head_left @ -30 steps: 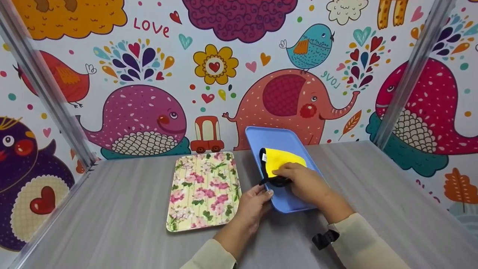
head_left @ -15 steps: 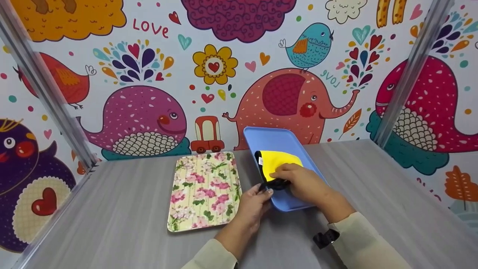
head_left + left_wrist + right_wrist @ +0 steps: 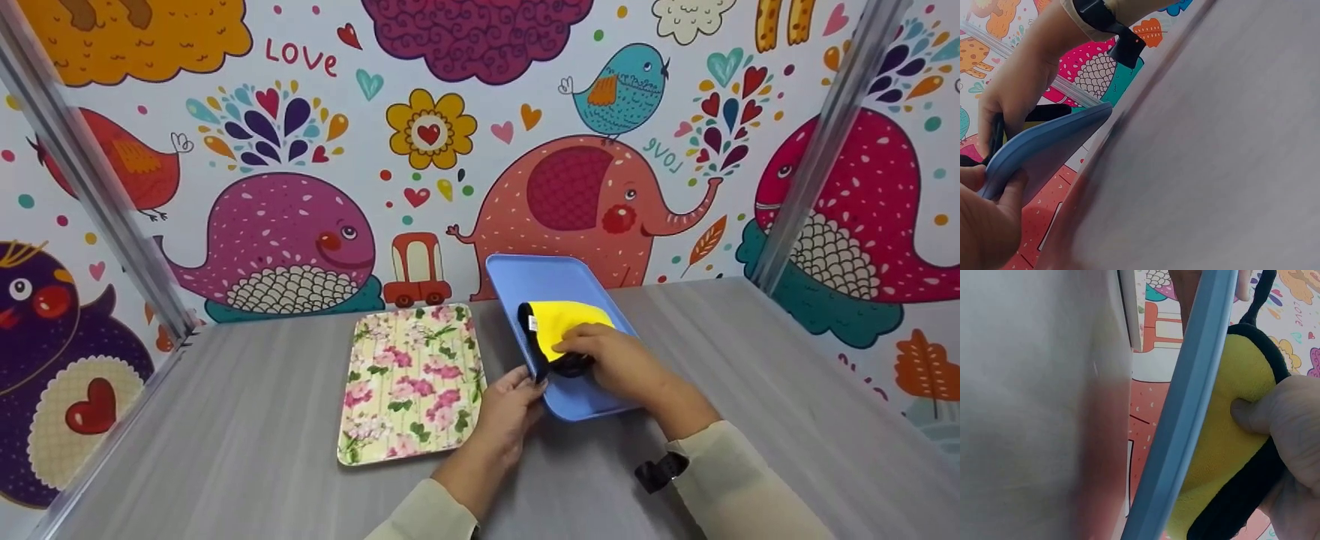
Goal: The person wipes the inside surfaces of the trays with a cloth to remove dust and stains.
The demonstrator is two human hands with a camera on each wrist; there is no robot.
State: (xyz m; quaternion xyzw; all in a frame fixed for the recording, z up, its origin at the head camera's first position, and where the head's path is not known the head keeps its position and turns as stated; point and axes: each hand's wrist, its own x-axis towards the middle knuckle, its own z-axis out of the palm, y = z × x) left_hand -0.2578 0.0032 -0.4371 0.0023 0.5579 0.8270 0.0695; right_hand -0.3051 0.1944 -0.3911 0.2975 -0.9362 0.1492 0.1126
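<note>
A blue tray point(image 3: 592, 407) is held tilted above the table. At its near left edge, my left hand point(image 3: 506, 416) grips the rim, with the thumb on one face and fingers on the other in the left wrist view. My right hand point(image 3: 626, 371) holds a yellow cloth point(image 3: 564, 316) with black edging against the tray's upper face. In the right wrist view the thumb presses into the cloth point(image 3: 1230, 388), which is bunched under the hand. A black strap-like end of the cloth hangs near my left fingers. The cloth's underside is hidden.
A floral-patterned tray point(image 3: 409, 382) lies on the grey table point(image 3: 247, 420), left of the blue tray. A wall with printed cartoon animals point(image 3: 465, 187) stands behind the table, with metal posts point(image 3: 814, 165) at the corners.
My right hand and the cloth shifted slightly left and down the tray, then back to the right. My left hand keeps its grip on the rim; the tray has barely moved.
</note>
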